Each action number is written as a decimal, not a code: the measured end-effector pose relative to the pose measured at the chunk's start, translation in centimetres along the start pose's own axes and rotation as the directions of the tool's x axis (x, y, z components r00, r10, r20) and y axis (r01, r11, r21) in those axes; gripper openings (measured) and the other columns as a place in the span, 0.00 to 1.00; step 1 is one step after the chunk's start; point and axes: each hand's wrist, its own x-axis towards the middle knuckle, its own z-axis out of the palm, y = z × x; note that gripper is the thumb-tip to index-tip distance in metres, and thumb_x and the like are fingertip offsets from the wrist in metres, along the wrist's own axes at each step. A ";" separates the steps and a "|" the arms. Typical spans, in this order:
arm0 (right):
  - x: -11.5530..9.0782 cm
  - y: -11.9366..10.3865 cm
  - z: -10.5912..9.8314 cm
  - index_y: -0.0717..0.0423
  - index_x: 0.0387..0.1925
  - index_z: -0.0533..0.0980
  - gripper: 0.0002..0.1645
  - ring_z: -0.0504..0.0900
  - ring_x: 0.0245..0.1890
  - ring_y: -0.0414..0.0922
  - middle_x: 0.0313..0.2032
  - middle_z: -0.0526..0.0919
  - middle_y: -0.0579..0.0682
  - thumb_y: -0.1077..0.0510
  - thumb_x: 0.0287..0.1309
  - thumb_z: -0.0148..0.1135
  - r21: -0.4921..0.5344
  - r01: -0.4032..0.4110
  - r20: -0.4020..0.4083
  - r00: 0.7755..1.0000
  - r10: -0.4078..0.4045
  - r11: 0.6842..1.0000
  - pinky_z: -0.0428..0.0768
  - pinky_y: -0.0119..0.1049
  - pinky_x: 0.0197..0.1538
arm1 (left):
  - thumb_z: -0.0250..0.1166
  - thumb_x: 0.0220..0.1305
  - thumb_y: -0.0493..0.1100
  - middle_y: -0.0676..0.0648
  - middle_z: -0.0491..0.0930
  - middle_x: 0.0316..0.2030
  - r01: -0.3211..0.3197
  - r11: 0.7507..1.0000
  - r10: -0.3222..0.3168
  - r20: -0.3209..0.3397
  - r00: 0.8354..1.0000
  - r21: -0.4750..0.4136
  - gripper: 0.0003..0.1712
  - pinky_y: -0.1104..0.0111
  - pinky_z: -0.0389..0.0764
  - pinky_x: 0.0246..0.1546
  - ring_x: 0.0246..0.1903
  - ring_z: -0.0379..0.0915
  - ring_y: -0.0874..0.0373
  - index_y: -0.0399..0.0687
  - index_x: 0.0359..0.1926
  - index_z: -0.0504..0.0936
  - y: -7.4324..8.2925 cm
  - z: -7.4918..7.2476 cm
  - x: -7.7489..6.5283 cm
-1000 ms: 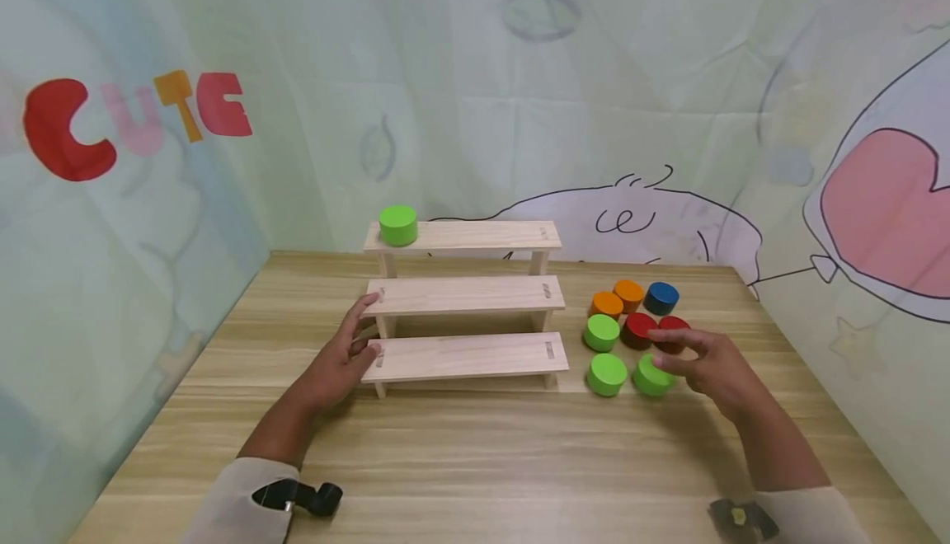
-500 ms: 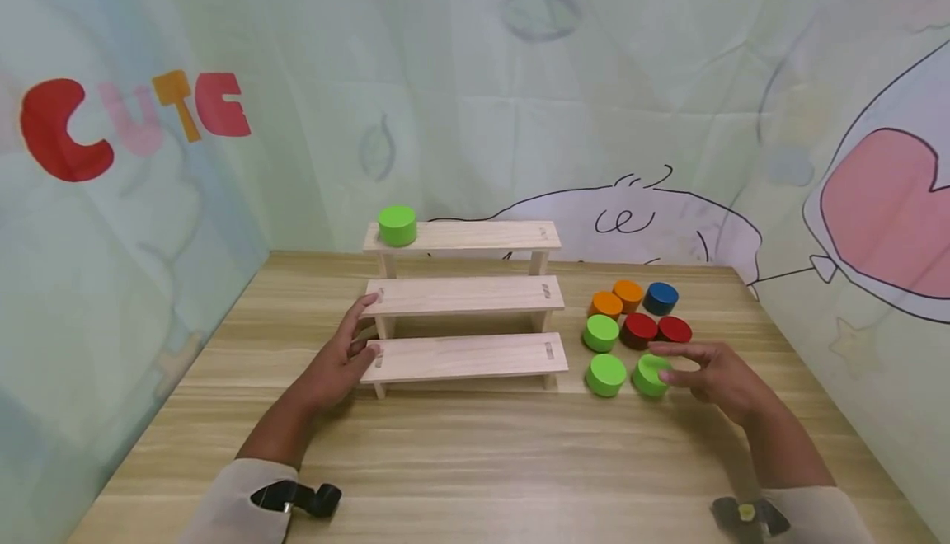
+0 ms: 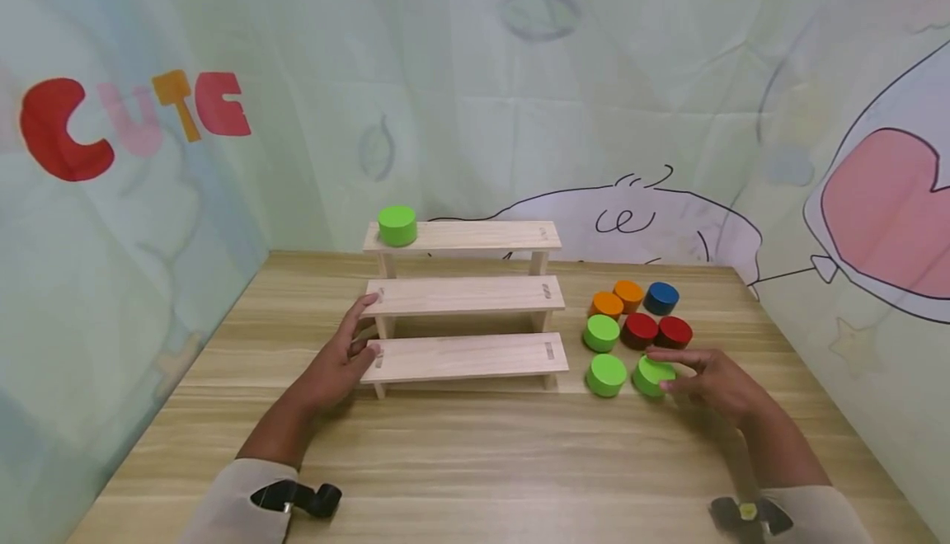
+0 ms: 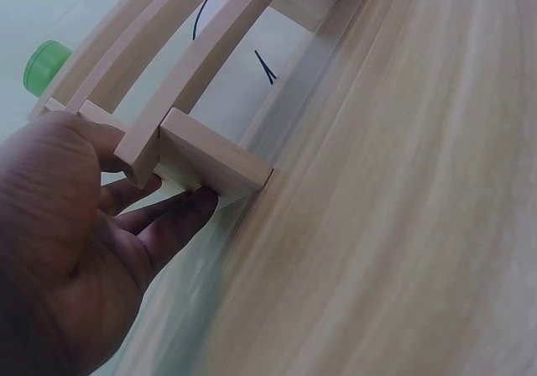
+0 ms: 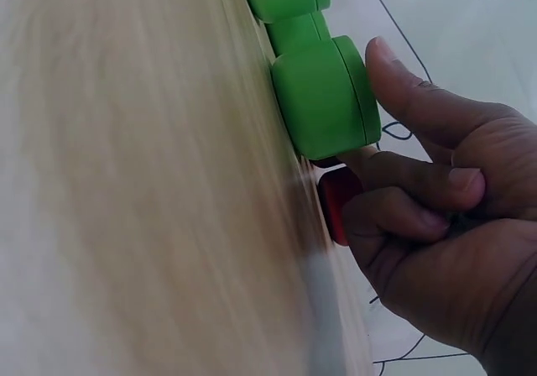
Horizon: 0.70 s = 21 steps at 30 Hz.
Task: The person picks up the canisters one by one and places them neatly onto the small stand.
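Observation:
In the head view a three-tier wooden stand (image 3: 467,358) stands on the table, a green round block (image 3: 397,226) at the left of its top shelf. My left hand (image 3: 337,369) grips the stand's left end. In the left wrist view the fingers (image 4: 180,225) lie against the end support (image 4: 216,154), the thumb side at the shelf edges. On the right, my right hand (image 3: 723,383) has thumb and index finger around another green round block (image 3: 651,377) standing on the table. The right wrist view shows this green block (image 5: 325,99) between them, the other fingers (image 5: 403,216) curled in.
Two more green blocks (image 3: 606,374) stand to the left of the right hand's block. Behind are two red blocks (image 3: 639,330), two orange blocks (image 3: 627,295) and a blue block (image 3: 661,298). A printed cloth (image 3: 475,115) hangs behind the table.
My right hand has come down and slightly toward me, from over the red and green blocks to thumb and index finger around the front right green block. The left hand stays on the stand.

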 end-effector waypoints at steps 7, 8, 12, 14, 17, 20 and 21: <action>0.2 0.6 -0.3 0.53 0.72 0.79 0.38 0.50 0.84 0.77 0.82 0.66 0.65 0.56 0.62 0.79 0.032 -0.011 0.032 0.999 0.010 0.999 0.61 0.78 0.76 | 0.54 0.86 0.38 0.23 0.55 0.82 -0.001 1.000 0.001 -0.009 1.000 0.018 0.45 0.35 0.80 0.65 0.76 0.65 0.21 0.64 0.89 0.41 0.0 0.2 0.0; 0.2 0.6 -0.3 0.53 0.72 0.79 0.38 0.50 0.84 0.77 0.82 0.67 0.64 0.56 0.62 0.79 0.037 -0.015 0.036 0.999 0.013 0.999 0.63 0.76 0.76 | 0.54 0.86 0.38 0.23 0.56 0.82 -0.001 1.000 0.001 -0.010 1.000 0.019 0.44 0.35 0.80 0.65 0.76 0.65 0.21 0.64 0.89 0.41 -0.1 0.2 0.0; 0.3 0.6 -0.2 0.51 0.72 0.79 0.38 0.52 0.83 0.75 0.81 0.67 0.63 0.55 0.61 0.80 0.036 -0.030 0.043 0.999 0.028 0.999 0.76 0.56 0.68 | 0.54 0.86 0.39 0.24 0.55 0.82 -0.009 1.000 0.009 -0.003 1.000 0.014 0.45 0.37 0.80 0.65 0.76 0.65 0.21 0.65 0.89 0.40 -0.2 0.1 0.0; 0.3 0.6 -0.1 0.51 0.72 0.80 0.38 0.54 0.83 0.75 0.81 0.68 0.64 0.54 0.61 0.80 0.024 -0.033 0.041 0.999 0.032 0.999 0.77 0.53 0.65 | 0.54 0.86 0.38 0.24 0.55 0.82 -0.011 1.000 0.011 -0.003 1.000 0.002 0.45 0.38 0.81 0.65 0.76 0.65 0.21 0.66 0.89 0.41 -0.1 0.0 0.0; 0.2 0.7 -0.1 0.51 0.71 0.81 0.37 0.55 0.82 0.76 0.81 0.68 0.66 0.53 0.61 0.80 0.013 -0.032 0.046 0.998 0.031 0.999 0.74 0.65 0.72 | 0.54 0.86 0.37 0.24 0.55 0.82 -0.012 1.000 0.012 -0.002 1.000 -0.010 0.45 0.39 0.82 0.64 0.76 0.64 0.21 0.65 0.89 0.40 -0.1 0.0 0.0; 0.2 0.7 -0.2 0.52 0.70 0.81 0.36 0.55 0.82 0.77 0.80 0.67 0.68 0.53 0.61 0.80 0.008 -0.033 0.048 0.998 0.033 0.999 0.64 0.76 0.75 | 0.54 0.86 0.37 0.24 0.55 0.82 -0.004 1.000 0.004 -0.004 1.000 -0.004 0.45 0.38 0.81 0.65 0.77 0.64 0.21 0.66 0.89 0.41 -0.1 0.1 -0.1; 0.2 0.7 -0.3 0.52 0.70 0.81 0.36 0.56 0.82 0.76 0.80 0.67 0.68 0.53 0.62 0.80 0.001 -0.031 0.048 0.998 0.031 1.000 0.67 0.74 0.74 | 0.54 0.86 0.38 0.24 0.55 0.82 -0.007 1.000 0.007 -0.005 1.000 0.002 0.45 0.37 0.81 0.65 0.77 0.64 0.21 0.66 0.89 0.41 -0.2 0.1 -0.1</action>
